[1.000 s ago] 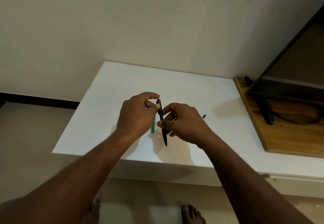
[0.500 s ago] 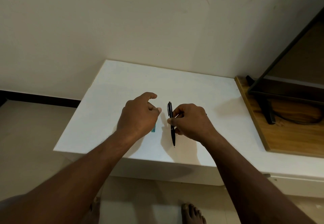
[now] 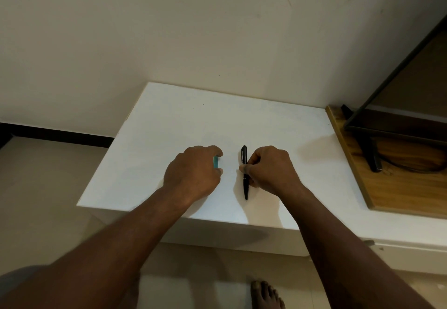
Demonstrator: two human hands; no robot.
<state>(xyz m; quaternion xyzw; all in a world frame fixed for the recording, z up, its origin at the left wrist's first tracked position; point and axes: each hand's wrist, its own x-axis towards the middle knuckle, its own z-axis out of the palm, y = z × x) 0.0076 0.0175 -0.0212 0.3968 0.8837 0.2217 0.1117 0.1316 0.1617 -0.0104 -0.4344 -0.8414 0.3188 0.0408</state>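
Observation:
A black click pen (image 3: 245, 173) lies lengthwise on the white table (image 3: 169, 124), tip toward me. My right hand (image 3: 271, 170) pinches its middle between thumb and fingers, low on the tabletop. To the left, my left hand (image 3: 193, 173) curls over a small teal object (image 3: 215, 161), with forefinger and thumb at its two ends. Most of the teal object is hidden under the hand.
A wooden board (image 3: 396, 187) lies on the right of the table, with a black stand foot (image 3: 370, 154) and a dark framed panel (image 3: 399, 91) on it. A wall runs behind the table. My bare foot (image 3: 264, 294) is on the tiled floor below.
My left hand let go of the pen's top and moved left onto the teal object. My right hand carried the pen right and lowered it onto the table.

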